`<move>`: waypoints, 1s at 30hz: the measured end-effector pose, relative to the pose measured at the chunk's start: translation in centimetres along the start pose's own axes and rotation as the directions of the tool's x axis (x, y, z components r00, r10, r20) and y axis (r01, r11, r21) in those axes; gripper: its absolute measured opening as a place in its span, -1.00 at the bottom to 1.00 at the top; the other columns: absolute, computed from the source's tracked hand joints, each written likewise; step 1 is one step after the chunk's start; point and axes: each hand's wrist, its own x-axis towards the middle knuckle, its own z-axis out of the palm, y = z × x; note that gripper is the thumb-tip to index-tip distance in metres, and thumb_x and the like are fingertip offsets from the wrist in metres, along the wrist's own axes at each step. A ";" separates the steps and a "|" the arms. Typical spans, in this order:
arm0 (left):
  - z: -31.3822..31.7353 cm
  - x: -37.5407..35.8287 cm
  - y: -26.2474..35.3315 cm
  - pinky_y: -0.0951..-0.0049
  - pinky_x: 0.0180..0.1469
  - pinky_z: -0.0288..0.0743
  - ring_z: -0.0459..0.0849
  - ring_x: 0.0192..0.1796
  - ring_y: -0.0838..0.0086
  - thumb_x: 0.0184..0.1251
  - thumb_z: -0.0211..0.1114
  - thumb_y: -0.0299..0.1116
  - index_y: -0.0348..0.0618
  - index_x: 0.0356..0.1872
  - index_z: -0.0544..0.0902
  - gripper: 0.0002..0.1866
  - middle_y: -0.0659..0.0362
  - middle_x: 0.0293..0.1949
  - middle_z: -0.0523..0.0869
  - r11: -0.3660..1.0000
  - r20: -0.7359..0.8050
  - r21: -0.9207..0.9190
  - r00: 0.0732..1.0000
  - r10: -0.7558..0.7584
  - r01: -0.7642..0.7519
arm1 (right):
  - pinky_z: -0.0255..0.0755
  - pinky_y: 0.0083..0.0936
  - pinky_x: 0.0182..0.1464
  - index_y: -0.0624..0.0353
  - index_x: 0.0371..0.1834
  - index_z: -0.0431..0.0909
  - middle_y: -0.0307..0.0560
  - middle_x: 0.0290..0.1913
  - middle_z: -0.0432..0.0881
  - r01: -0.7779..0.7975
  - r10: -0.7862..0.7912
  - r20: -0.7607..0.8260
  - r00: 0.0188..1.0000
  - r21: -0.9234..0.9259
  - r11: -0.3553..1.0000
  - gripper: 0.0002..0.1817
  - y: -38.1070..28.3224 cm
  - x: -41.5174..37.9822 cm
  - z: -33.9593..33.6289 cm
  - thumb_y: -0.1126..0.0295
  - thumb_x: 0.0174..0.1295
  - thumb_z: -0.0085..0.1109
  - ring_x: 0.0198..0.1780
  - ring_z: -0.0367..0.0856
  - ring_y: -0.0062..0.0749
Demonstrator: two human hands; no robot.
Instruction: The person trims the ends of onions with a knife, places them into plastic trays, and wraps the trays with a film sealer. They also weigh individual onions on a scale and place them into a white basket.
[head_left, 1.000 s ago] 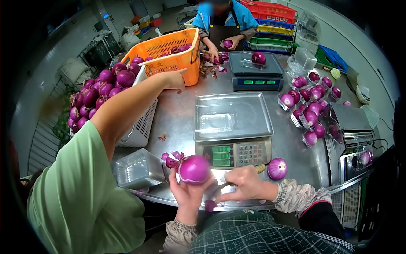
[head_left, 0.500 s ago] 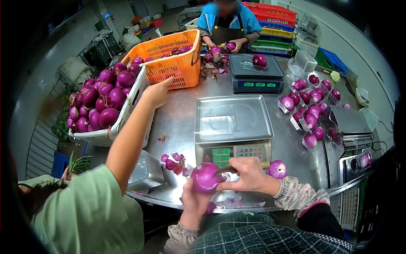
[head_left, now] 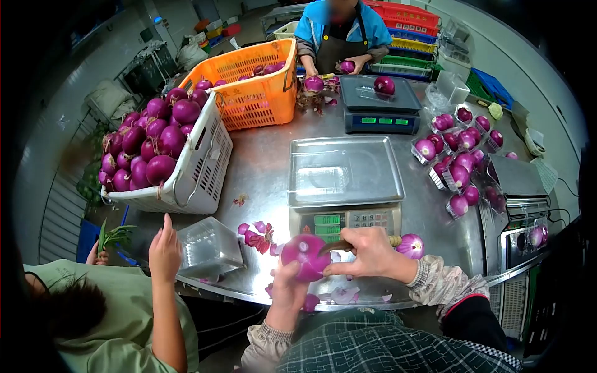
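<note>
My left hand [head_left: 290, 287] is wrapped round the underside of a peeled purple onion [head_left: 306, 257], holding it up over the table's near edge. My right hand [head_left: 368, 252] grips a small knife [head_left: 336, 247], whose blade lies against the onion's right side. Just behind my right hand another purple onion [head_left: 410, 246] rests on the table. A scale with a metal tray [head_left: 345, 172] stands beyond my hands. Purple skin peelings [head_left: 256, 236] are scattered left of the held onion.
Onions fill a white crate [head_left: 211, 163] at left, beside an orange crate [head_left: 261, 93]. Clear plastic boxes [head_left: 210, 247] stand near left. Packed onions [head_left: 461, 155] lie right, by a machine [head_left: 519, 180]. A second scale [head_left: 380, 102] stands behind. One co-worker sits left, another faces me.
The left co-worker's arm has drawn back from the orange crate towards the near table edge. The held onion has turned slightly in my left hand. The co-worker opposite has shifted their hands and onions.
</note>
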 end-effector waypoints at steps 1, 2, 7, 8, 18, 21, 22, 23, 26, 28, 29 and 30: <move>-0.1 0.0 -0.1 0.10 0.38 0.36 0.53 0.28 0.15 0.13 0.43 -0.13 -0.29 0.31 0.37 -0.24 -0.02 0.23 0.53 1.000 0.016 0.018 1.000 0.016 -0.016 | 0.47 -0.31 -0.55 0.18 -0.52 0.56 -0.04 -0.67 0.53 -0.018 0.018 0.012 1.000 0.006 1.000 -0.37 0.1 0.0 0.1 -0.24 -0.14 0.47 -0.62 0.61 -0.19; 0.0 0.0 -0.1 0.13 0.36 0.38 0.52 0.27 0.17 0.11 0.43 -0.11 -0.29 0.32 0.35 -0.21 -0.01 0.23 0.51 0.999 0.007 0.039 1.000 0.009 -0.009 | 0.47 -0.31 -0.54 0.18 -0.51 0.56 -0.04 -0.67 0.53 -0.017 0.017 0.019 1.000 0.001 1.000 -0.37 0.1 0.1 0.0 -0.24 -0.14 0.47 -0.62 0.61 -0.19; 0.2 -0.2 0.0 0.17 0.34 0.41 0.51 0.27 0.23 0.17 0.41 0.01 -0.25 0.32 0.35 -0.21 0.04 0.22 0.51 0.999 -0.014 0.048 1.000 0.003 -0.003 | 0.44 -0.36 -0.55 0.19 -0.52 0.54 -0.05 -0.67 0.49 -0.025 0.025 0.045 0.999 0.007 1.000 -0.38 -0.1 0.4 -0.4 -0.20 -0.17 0.52 -0.63 0.57 -0.22; 0.0 -0.1 0.0 0.13 0.37 0.39 0.53 0.27 0.23 0.23 0.41 0.04 -0.23 0.30 0.39 -0.25 0.06 0.23 0.54 1.000 0.005 0.029 1.000 0.007 -0.007 | 0.41 -0.42 -0.55 0.20 -0.54 0.51 -0.08 -0.69 0.46 -0.028 0.029 0.052 0.998 -0.012 1.000 -0.38 -0.3 0.5 -0.6 -0.14 -0.23 0.60 -0.63 0.56 -0.26; 0.1 0.7 -0.7 0.20 0.35 0.36 0.50 0.27 0.26 0.30 0.35 -0.12 -0.24 0.30 0.35 -0.35 0.00 0.24 0.49 0.984 -0.124 0.136 0.983 0.133 -0.116 | 0.37 -0.35 -0.64 0.11 -0.66 0.54 -0.12 -0.77 0.46 -0.020 0.021 0.027 0.999 -0.046 0.999 -0.32 -0.3 0.4 0.9 -0.38 -0.11 0.36 -0.74 0.52 -0.27; 0.7 0.8 -0.5 0.21 0.34 0.38 0.51 0.26 0.24 0.34 0.31 -0.17 -0.27 0.29 0.35 -0.40 -0.02 0.24 0.50 0.986 -0.180 0.117 0.974 0.136 -0.116 | 0.34 -0.40 -0.67 0.08 -0.71 0.52 -0.15 -0.79 0.46 0.038 -0.036 0.019 0.999 -0.067 0.997 -0.34 -0.7 0.4 1.5 -0.36 -0.05 0.34 -0.76 0.49 -0.32; 0.8 0.7 -0.5 0.21 0.34 0.38 0.51 0.26 0.24 0.35 0.30 -0.17 -0.28 0.29 0.36 -0.40 -0.02 0.24 0.50 0.989 -0.191 0.108 0.974 0.122 -0.103 | 0.33 -0.42 -0.67 0.08 -0.72 0.52 -0.16 -0.79 0.45 0.062 -0.062 -0.008 0.998 -0.068 0.996 -0.34 -0.8 0.1 2.0 -0.36 -0.03 0.33 -0.76 0.48 -0.34; 1.0 0.9 -0.5 0.21 0.34 0.39 0.52 0.25 0.23 0.36 0.29 -0.18 -0.29 0.28 0.37 -0.41 -0.02 0.23 0.51 0.991 -0.194 0.095 0.975 0.112 -0.095 | 0.32 -0.44 -0.68 0.07 -0.72 0.51 -0.17 -0.79 0.45 0.090 -0.093 -0.038 0.995 -0.078 0.993 -0.35 -0.7 0.2 2.2 -0.35 -0.01 0.32 -0.77 0.48 -0.36; 1.3 1.2 -0.6 0.21 0.28 0.45 0.58 0.18 0.23 0.41 0.22 -0.08 -0.25 0.24 0.43 -0.46 0.03 0.15 0.58 0.999 -0.318 0.043 0.948 0.032 -0.020 | 0.31 -0.51 -0.68 0.04 -0.75 0.47 -0.22 -0.80 0.42 0.283 -0.301 -0.067 0.951 -0.193 0.939 -0.36 -0.7 0.2 1.2 -0.32 0.02 0.32 -0.77 0.46 -0.44; 2.4 1.9 0.5 0.21 0.21 0.49 0.61 0.12 0.25 0.43 0.17 0.03 -0.15 0.19 0.48 -0.48 0.07 0.10 0.61 0.995 -0.420 -0.104 0.906 -0.056 0.013 | 0.25 -0.52 -0.72 0.00 -0.82 0.35 -0.29 -0.82 0.31 0.405 -0.419 -0.032 0.907 -0.205 0.891 -0.35 -0.9 -0.6 1.5 -0.28 0.03 0.35 -0.78 0.37 -0.51; 1.6 2.3 0.5 0.14 0.14 0.51 0.60 0.06 0.23 0.39 0.14 0.17 -0.07 0.14 0.50 -0.45 0.09 0.06 0.62 0.991 -0.389 -0.137 0.920 -0.046 -0.009 | 0.23 -0.50 -0.72 0.01 -0.82 0.31 -0.30 -0.81 0.28 0.399 -0.413 -0.041 0.910 -0.188 0.897 -0.34 -0.2 -1.3 2.0 -0.26 -0.03 0.39 -0.77 0.36 -0.48; 1.2 2.7 0.8 0.11 0.09 0.55 0.61 0.03 0.19 0.35 0.15 0.22 -0.08 0.13 0.51 -0.40 0.06 0.03 0.62 0.985 -0.384 -0.175 0.921 -0.069 0.000 | 0.20 -0.47 -0.72 0.02 -0.83 0.27 -0.30 -0.80 0.25 0.399 -0.414 -0.053 0.909 -0.178 0.899 -0.33 0.7 -2.0 2.1 -0.24 -0.09 0.43 -0.76 0.34 -0.44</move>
